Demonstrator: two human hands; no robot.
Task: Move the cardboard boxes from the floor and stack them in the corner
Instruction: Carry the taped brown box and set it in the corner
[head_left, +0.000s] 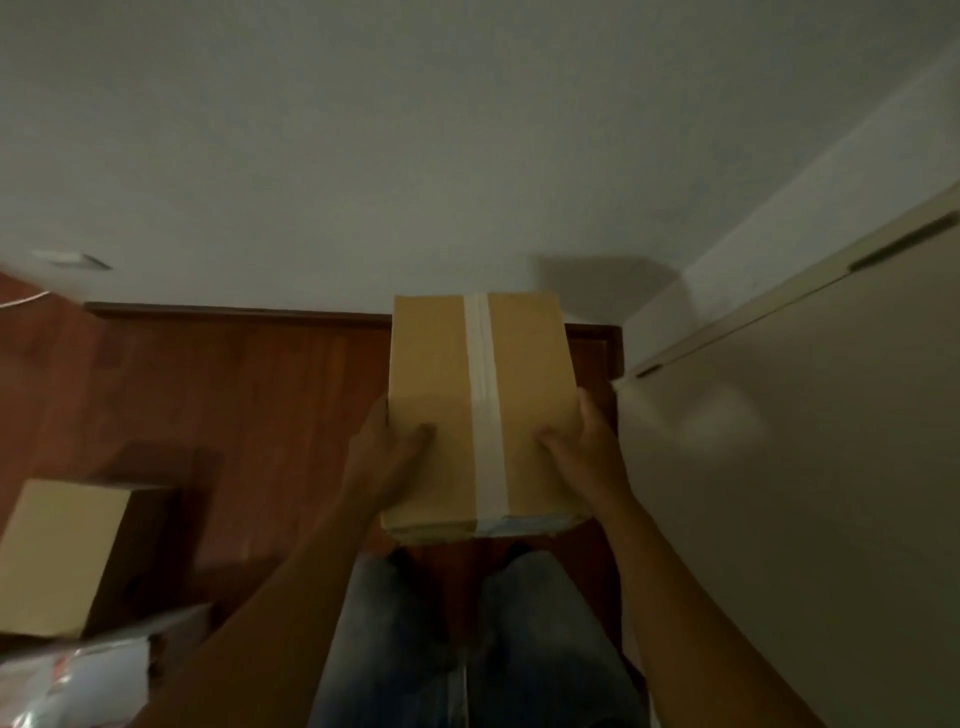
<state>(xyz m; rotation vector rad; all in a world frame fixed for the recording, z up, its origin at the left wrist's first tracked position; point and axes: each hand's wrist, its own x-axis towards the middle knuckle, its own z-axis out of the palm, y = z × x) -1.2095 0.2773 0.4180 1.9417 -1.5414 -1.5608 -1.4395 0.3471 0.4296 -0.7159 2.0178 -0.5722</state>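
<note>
A brown cardboard box (441, 374) with a strip of white tape along its top is held in the air in front of me, above the wooden floor. My left hand (384, 457) grips its left side with the thumb on top. My right hand (587, 447) grips its right side in the same way. A second cardboard box (57, 556) stands on the floor at the lower left. The room's corner (618, 332) lies just beyond the held box, to its right.
A white wall (363, 156) runs across the back with a dark skirting board (234, 312). A pale cabinet or door panel (805, 467) fills the right side. A crumpled plastic bag (78, 675) lies at the bottom left. My legs in jeans (415, 623) are below the box.
</note>
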